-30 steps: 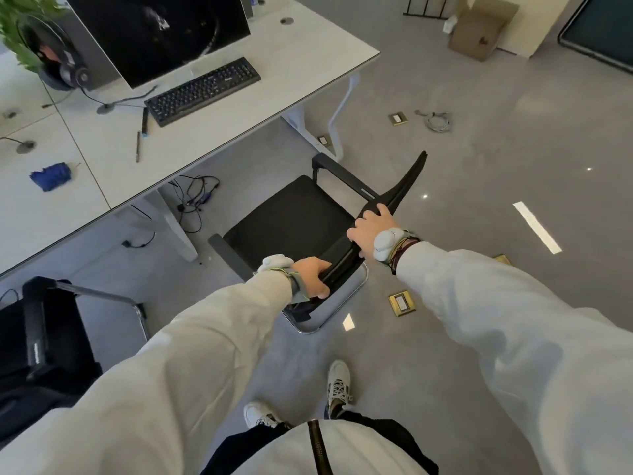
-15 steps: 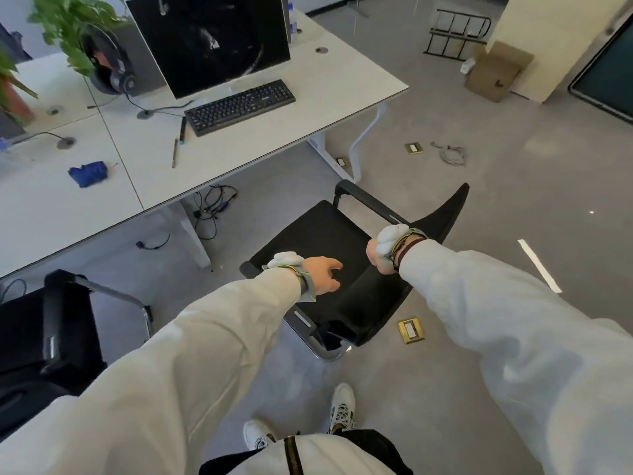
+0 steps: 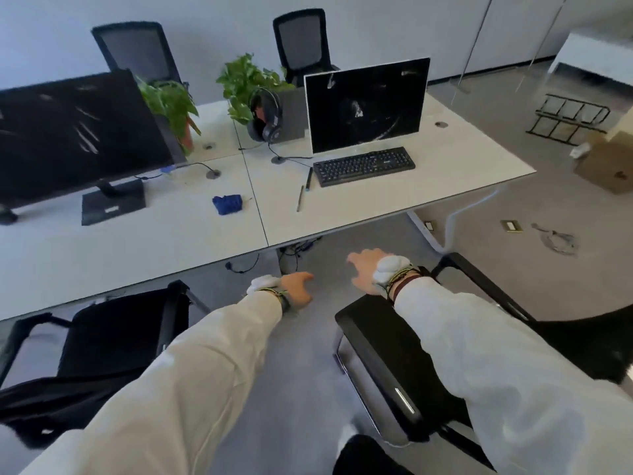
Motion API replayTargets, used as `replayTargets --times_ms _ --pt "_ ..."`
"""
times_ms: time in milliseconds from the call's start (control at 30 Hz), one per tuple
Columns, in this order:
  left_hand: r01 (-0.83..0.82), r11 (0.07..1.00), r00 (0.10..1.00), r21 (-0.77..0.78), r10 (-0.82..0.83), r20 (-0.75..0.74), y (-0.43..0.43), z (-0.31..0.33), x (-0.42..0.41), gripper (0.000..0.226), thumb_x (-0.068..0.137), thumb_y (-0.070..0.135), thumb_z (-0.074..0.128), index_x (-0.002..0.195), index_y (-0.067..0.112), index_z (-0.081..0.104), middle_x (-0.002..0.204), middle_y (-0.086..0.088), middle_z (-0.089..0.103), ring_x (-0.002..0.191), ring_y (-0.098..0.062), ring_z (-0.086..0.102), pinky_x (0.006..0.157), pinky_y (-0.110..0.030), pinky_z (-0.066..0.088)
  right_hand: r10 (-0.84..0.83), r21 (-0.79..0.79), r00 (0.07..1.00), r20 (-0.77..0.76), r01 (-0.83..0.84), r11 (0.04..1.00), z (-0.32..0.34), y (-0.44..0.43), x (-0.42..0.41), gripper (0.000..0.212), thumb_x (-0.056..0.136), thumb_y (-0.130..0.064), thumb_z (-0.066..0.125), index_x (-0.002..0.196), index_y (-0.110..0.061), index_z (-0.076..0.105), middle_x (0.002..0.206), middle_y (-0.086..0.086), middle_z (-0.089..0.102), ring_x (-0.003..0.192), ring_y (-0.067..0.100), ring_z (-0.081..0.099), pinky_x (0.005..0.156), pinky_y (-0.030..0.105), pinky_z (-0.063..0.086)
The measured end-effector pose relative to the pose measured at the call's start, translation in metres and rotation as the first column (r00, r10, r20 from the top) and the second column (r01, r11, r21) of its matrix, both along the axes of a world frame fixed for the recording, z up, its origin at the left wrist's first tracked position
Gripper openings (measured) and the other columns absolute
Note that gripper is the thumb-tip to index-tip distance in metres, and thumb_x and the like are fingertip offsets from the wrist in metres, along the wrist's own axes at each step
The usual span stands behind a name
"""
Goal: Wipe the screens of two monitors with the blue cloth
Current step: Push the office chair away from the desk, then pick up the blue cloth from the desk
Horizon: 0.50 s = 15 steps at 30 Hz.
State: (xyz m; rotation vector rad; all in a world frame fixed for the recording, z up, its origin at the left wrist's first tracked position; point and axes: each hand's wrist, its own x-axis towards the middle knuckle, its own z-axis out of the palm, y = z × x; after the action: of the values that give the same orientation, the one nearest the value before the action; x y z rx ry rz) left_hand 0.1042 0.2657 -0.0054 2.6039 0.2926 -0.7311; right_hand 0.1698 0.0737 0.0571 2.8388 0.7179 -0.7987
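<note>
A crumpled blue cloth lies on the white desk, between the two monitors. The left monitor is a wide dark screen with pale smears. The right monitor has a white frame and a smudged black screen. My left hand hovers in front of the desk edge, fingers relaxed, holding nothing. My right hand reaches forward above the arm of a black chair, fingers loosely spread and empty. Both hands are well short of the cloth.
A black keyboard and two pens lie before the right monitor. Headphones and potted plants stand behind. Another black chair sits lower left. A cardboard box and a wire rack are on the floor at right.
Both hands let go of the chair back; the chair now stands to my right. The view has lifted from the floor to the desk, and both hands reach forward empty.
</note>
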Motion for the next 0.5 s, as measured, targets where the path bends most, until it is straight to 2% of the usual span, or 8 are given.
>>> replayTargets --times_ms 67,167,267,433,500 --pt "-0.044 0.999 0.999 -0.003 0.044 -0.014 0.029 0.0 0.013 0.066 0.081 0.025 0.055 0.143 0.044 0.042 0.141 0.0 0.055 0.118 -0.025 0.059 0.096 -0.03 0.05 0.044 0.015 0.999 -0.011 -0.044 0.999 -0.004 0.025 0.015 0.055 0.092 -0.035 0.051 0.145 -0.023 0.037 0.136 0.009 0.051 0.119 0.033 0.053 0.095 0.049 0.05" --pt "-0.078 0.997 0.997 0.004 0.078 0.0 0.083 -0.01 0.057 0.059 0.088 0.021 0.055 0.146 0.03 0.045 0.144 -0.003 0.052 0.127 -0.027 0.054 0.105 -0.033 0.044 0.103 0.036 0.993 -0.049 -0.102 0.994 -0.022 0.083 0.064 0.059 0.096 -0.038 0.047 0.151 -0.024 0.03 0.147 0.008 0.044 0.127 0.032 0.05 0.101 0.045 0.046" --pt "-0.153 0.988 0.988 0.014 0.153 0.027 0.126 -0.014 0.105 0.048 0.092 0.024 0.053 0.14 0.025 0.051 0.143 -0.004 0.053 0.128 -0.026 0.052 0.109 -0.035 0.04 0.135 0.05 0.985 -0.109 -0.13 0.99 -0.034 0.13 0.117 0.058 0.094 -0.032 0.049 0.149 -0.022 0.033 0.144 0.009 0.048 0.123 0.031 0.053 0.099 0.043 0.048" --pt "-0.274 0.959 0.96 0.076 0.277 -0.034 0.189 -0.038 0.171 0.062 0.075 0.042 0.047 0.137 0.043 0.046 0.14 0.008 0.054 0.121 -0.023 0.056 0.105 -0.04 0.045 0.187 0.058 0.964 -0.187 -0.179 0.982 -0.048 0.183 0.176 0.061 0.092 -0.021 0.051 0.15 -0.02 0.032 0.145 0.009 0.046 0.125 0.032 0.051 0.099 0.043 0.048" --pt "-0.336 0.938 0.938 0.083 0.342 -0.06 0.207 -0.042 0.192 0.059 0.076 0.042 0.045 0.135 0.042 0.047 0.138 0.008 0.055 0.118 -0.022 0.056 0.104 -0.039 0.045 0.209 0.036 0.955 -0.211 -0.207 0.978 -0.057 0.202 0.2 0.06 0.091 -0.022 0.051 0.148 -0.02 0.034 0.145 0.008 0.047 0.123 0.031 0.053 0.099 0.043 0.048"
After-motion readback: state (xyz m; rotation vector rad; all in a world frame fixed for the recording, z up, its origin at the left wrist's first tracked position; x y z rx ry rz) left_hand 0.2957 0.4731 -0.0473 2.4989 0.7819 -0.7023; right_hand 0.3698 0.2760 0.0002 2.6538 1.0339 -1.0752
